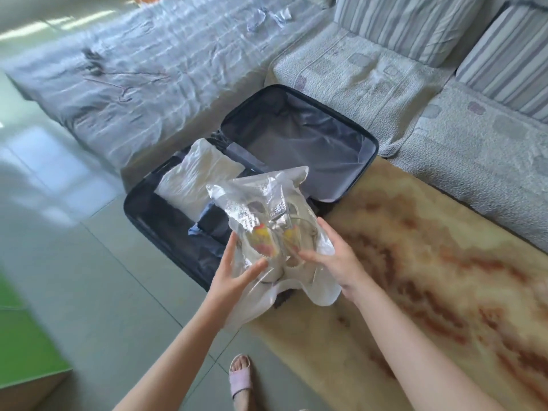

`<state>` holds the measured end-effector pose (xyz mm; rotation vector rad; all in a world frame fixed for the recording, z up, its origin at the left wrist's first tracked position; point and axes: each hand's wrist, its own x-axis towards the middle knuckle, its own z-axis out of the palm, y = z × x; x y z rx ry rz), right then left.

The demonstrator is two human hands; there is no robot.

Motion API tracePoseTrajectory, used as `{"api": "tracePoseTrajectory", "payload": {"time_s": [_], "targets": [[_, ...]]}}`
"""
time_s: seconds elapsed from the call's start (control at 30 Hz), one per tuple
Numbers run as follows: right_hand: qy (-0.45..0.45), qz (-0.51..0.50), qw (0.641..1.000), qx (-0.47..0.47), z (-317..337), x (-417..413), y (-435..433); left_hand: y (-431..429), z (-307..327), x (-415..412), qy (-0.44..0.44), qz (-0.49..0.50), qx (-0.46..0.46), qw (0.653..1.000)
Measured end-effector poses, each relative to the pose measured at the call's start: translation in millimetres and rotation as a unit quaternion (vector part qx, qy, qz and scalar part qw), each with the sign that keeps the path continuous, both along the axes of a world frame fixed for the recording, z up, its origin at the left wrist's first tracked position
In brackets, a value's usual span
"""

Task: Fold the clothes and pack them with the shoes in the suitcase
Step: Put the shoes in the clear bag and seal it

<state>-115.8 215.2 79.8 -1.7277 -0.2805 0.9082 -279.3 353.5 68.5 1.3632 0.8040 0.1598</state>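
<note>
Fingers of the left hand (pixel 234 275) and right hand (pixel 336 262) clasp a crinkly clear bag (pixel 261 191) of shoes (pixel 262 252), soft-lined suitcase (pixel 130 209) just beyond.

Dark navy suitcase (pixel 142 215), tan-and-rust mottled rug (pixel 430 262), grey-striped cushions (pixel 409 25).

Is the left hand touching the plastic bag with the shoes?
Touching. The head view shows the left hand gripping the plastic bag, with its thumb lying on the bag's front.
</note>
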Motion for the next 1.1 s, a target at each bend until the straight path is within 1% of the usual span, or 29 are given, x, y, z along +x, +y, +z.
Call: {"api": "tracePoseTrajectory", "payload": {"time_s": [0.13, 0.27, 0.37, 0.47, 0.57, 0.73, 0.77, 0.83, 0.87, 0.9, 0.97, 1.0, 1.1], "targets": [[-0.021, 0.077, 0.997, -0.020, -13.2, 17.9, 57.2, 23.0, -18.7, -2.5, -0.011, 0.093, -0.012, 0.995], [-0.038, 0.143, 0.989, -0.029, -34.8, 36.9, 106.0, 45.4, -47.1, 3.1, -0.015, 0.141, 0.003, 0.990], [-0.041, 0.203, 0.977, -0.049, -59.4, 46.6, 133.5, 52.5, -75.5, 4.8, 0.003, 0.172, 0.006, 0.985], [-0.031, 0.234, 0.969, -0.068, -87.7, 48.4, 149.3, 49.4, -99.7, 2.9, 0.031, 0.184, 0.012, 0.982], [-0.030, 0.234, 0.968, -0.079, -112.8, 46.0, 154.4, 50.7, -118.4, -2.6, 0.059, 0.177, 0.021, 0.982], [-0.036, 0.246, 0.966, -0.066, -128.6, 43.1, 152.6, 58.2, -125.2, -9.9, 0.132, 0.147, 0.067, 0.978], [-0.039, 0.250, 0.965, -0.066, -129.0, 42.8, 152.9, 61.5, -122.2, -9.5, 0.130, 0.153, 0.094, 0.975], [-0.047, 0.260, 0.963, -0.060, -129.5, 42.3, 154.0, 71.0, -120.1, -5.9, 0.088, 0.172, 0.134, 0.972], [-0.047, 0.266, 0.961, -0.057, -129.3, 41.1, 155.3, 76.8, -119.8, -3.1, 0.073, 0.165, 0.131, 0.975], [-0.047, 0.271, 0.960, -0.053, -129.9, 39.3, 157.2, 82.1, -121.3, -1.0, 0.076, 0.144, 0.127, 0.979], [-0.048, 0.282, 0.957, -0.048, -133.8, 35.3, 161.9, 91.1, -131.0, 0.9, 0.126, 0.071, 0.159, 0.977], [-0.051, 0.292, 0.954, -0.053, -136.3, 33.6, 163.7, 94.0, -136.8, 1.1, 0.166, 0.034, 0.184, 0.968], [-0.075, 0.332, 0.937, -0.085, -144.0, 28.8, 165.0, 100.0, -146.8, -0.4, 0.291, -0.054, 0.240, 0.925]]}}
